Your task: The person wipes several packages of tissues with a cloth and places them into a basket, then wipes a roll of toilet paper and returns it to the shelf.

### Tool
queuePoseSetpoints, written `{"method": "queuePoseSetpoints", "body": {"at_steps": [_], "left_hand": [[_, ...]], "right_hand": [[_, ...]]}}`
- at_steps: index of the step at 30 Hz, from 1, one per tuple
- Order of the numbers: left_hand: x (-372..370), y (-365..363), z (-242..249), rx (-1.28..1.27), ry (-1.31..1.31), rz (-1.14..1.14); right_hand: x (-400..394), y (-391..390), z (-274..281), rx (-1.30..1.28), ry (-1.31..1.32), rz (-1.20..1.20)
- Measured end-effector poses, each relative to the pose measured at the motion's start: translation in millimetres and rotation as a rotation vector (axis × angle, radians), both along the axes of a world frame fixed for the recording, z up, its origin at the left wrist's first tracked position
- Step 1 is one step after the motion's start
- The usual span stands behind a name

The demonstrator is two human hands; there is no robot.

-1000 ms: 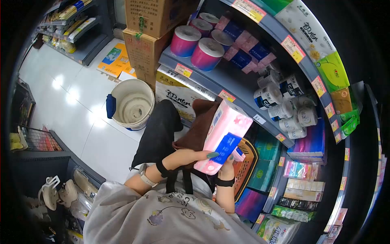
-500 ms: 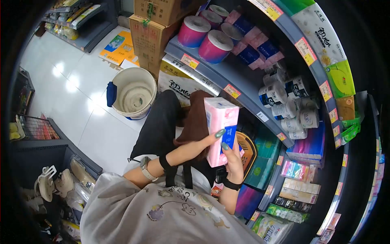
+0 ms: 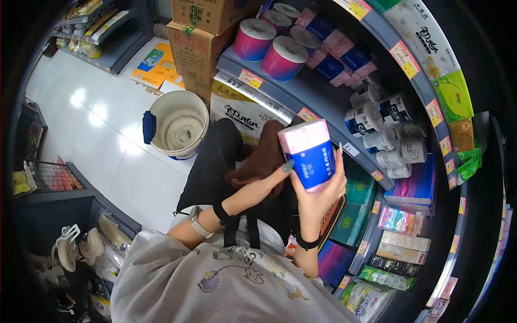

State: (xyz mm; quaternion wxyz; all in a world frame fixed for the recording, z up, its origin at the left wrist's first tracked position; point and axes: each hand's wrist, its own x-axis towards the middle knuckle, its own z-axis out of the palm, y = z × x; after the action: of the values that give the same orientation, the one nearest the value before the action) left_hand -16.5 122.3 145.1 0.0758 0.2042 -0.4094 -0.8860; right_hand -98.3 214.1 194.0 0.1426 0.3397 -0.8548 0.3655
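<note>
A pink tissue pack (image 3: 305, 153) with a broad blue label is held up in front of me, tilted, its pink and white end facing up. My right hand (image 3: 321, 200) wraps round its lower right part, fingers along the far side. On the left edge of the pack rests the green-nailed thumb of my left hand (image 3: 265, 182); the other fingers of that hand are mostly hidden. Behind the left hand lies a brown cloth-like item (image 3: 266, 153) by my dark-trousered knee. Similar pink and blue packs (image 3: 329, 65) lie on the shelf (image 3: 318, 97) ahead.
Toilet rolls (image 3: 284, 58) in pink-blue wrap and white-wrapped rolls (image 3: 362, 121) share the shelf. A white bucket (image 3: 179, 121) stands on the tiled floor beside cardboard boxes (image 3: 195, 56). Partly hidden by my right arm is an orange basket (image 3: 331, 218). Slippers (image 3: 67, 250) hang at lower left.
The tissue pack has turned so its blue label faces me, and it has shifted slightly right. My right hand now grips more of its side.
</note>
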Motion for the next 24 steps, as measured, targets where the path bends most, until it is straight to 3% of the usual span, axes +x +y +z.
{"method": "queuePoseSetpoints", "body": {"at_steps": [3,6,7,10,14,17,18,23,24], "left_hand": [[-0.6,6.1,-0.7,0.053,0.129,-0.034],[-5.6,-4.6,-3.1,0.275,0.218,0.148],[-6.6,-7.0,-4.1,0.227,0.205,0.198],[-1.9,-17.5,1.9,0.276,0.13,0.082],[3.9,-28.4,22.8,0.29,0.027,-0.045],[5.9,-35.2,16.5,0.182,-0.112,0.004],[7.9,-36.6,6.7,0.19,-0.105,0.012],[7.9,-27.2,-88.3,-0.987,0.303,-0.084],[11.4,-53.1,20.1,-0.132,-0.029,-0.365]], "right_hand": [[10.5,-7.0,3.3,-0.007,0.007,0.126],[8.9,-3.7,2.3,-0.072,-0.134,0.308],[2.1,-1.3,-0.1,-0.067,-0.135,0.307],[-13.8,1.1,2.8,-0.272,-0.6,0.315],[-30.2,0.6,0.5,-0.202,-0.934,0.538],[-36.9,-3.6,-13.4,-0.19,-0.946,0.486],[-34.8,-8.9,-11.4,-0.29,-0.984,0.457],[-30.7,-25.2,-17.1,-0.734,-0.887,0.24],[-27.3,-27.5,-15.6,-0.785,-0.909,0.204]]}}
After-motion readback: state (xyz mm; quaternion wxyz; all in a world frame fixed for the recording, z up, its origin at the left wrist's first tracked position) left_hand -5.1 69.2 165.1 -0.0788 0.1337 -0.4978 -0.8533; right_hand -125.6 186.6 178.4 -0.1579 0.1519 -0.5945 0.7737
